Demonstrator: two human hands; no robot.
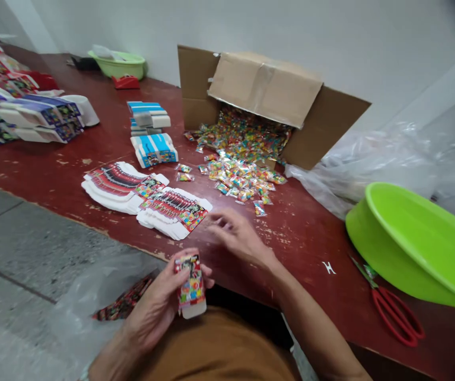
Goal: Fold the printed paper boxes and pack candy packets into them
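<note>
My left hand (163, 296) is wrapped round a small printed candy box (191, 288), mostly red with bright lettering and a white lower end. The box is raised over my lap at the table's front edge. My right hand (233, 233) hovers over the table, fingers loosely curved and slightly blurred, and I see nothing in them. Close to its fingertips lies a fanned stack of flat printed cartons (175, 211). Another fanned stack (119, 185) overlaps it on the left. Past the right hand, small clear candy packets (239, 177) are heaped on the red table.
A cardboard box (265, 79) on its side spills candy packets. Red-handled scissors (396, 315) lie beside a green basin (402, 243). Blue-white carton stacks (153, 148) stand behind the fans, purple cartons (48, 114) at left. A plastic bag (88, 301) hangs below the table edge.
</note>
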